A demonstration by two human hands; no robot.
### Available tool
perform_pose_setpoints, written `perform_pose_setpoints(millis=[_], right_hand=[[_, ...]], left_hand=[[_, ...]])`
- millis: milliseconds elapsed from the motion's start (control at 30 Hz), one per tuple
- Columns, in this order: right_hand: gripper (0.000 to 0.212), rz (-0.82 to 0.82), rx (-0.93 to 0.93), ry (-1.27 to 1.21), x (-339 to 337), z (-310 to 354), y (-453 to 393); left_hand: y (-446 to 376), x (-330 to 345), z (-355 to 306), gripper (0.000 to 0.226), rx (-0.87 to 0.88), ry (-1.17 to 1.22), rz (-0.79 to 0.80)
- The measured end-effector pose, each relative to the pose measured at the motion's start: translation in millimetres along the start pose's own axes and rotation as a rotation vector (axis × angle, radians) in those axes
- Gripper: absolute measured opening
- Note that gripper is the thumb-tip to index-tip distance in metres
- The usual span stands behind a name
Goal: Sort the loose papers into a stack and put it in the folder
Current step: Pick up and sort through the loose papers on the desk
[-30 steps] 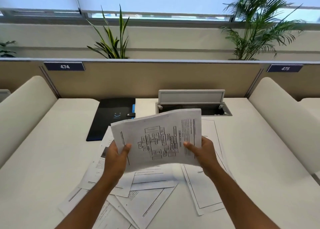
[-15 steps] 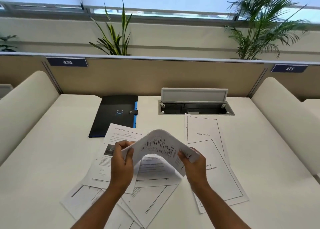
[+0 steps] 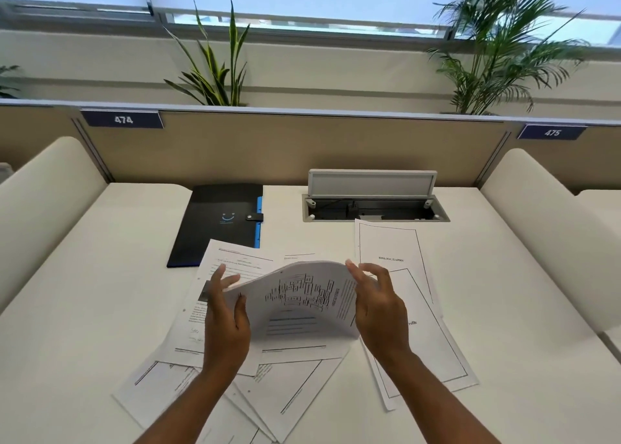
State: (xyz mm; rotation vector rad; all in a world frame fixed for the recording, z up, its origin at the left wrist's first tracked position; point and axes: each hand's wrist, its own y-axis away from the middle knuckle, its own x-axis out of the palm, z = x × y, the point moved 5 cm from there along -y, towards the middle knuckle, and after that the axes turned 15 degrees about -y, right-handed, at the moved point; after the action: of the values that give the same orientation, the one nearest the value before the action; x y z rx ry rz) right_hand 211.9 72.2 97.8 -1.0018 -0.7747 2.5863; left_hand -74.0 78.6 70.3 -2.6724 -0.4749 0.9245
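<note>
A small stack of papers (image 3: 295, 292), its top sheet printed with a diagram, arches upward over the desk between both hands. My left hand (image 3: 225, 319) grips its left edge, thumb on top. My right hand (image 3: 379, 306) holds the right edge with fingers partly spread. Several loose papers (image 3: 292, 386) lie scattered on the white desk under and around the hands; one headed "BIBLIOGRAPHY" (image 3: 391, 252) lies to the right. A black folder (image 3: 218, 222) with a blue spine edge and snap strap lies closed at the back left.
An open cable hatch (image 3: 373, 205) with a raised grey lid sits in the desk behind the papers. Padded cream dividers (image 3: 50, 201) flank the desk on both sides. A tan partition (image 3: 268, 148) with number plates 474 and 475 closes the back.
The stack came down from an upright hold in front of me to a low arch just above the desk. Both hands lowered with it.
</note>
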Motion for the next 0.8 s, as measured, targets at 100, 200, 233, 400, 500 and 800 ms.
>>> perform_pose_setpoints(millis=[100,200,233,400,500,800], right_hand=[[0.064,0.001,-0.016,0.086,-1,0,2],[0.070,0.027,-0.012,0.113,1,1,4],[0.071,0.027,-0.006,0.110,1,1,3],[0.066,-0.012,-0.026,0.053,1,-4,2],[0.074,-0.143,0.227,-0.282,0,-21,5],[0.013,-0.228,0.788,-0.754,29,-41,9]], left_hand=[[-1,-3,-5,0.068,0.215,-0.155,-0.014],[-1,1,-6,0.064,0.241,-0.265,0.064],[-1,2,-5,0.064,0.227,-0.275,0.080],[-7,0,-9,0.064,0.272,-0.264,0.066],[-12,-3,-4,0.069,0.107,-0.110,0.013],[-11,21,9,0.023,-0.265,-0.056,0.125]])
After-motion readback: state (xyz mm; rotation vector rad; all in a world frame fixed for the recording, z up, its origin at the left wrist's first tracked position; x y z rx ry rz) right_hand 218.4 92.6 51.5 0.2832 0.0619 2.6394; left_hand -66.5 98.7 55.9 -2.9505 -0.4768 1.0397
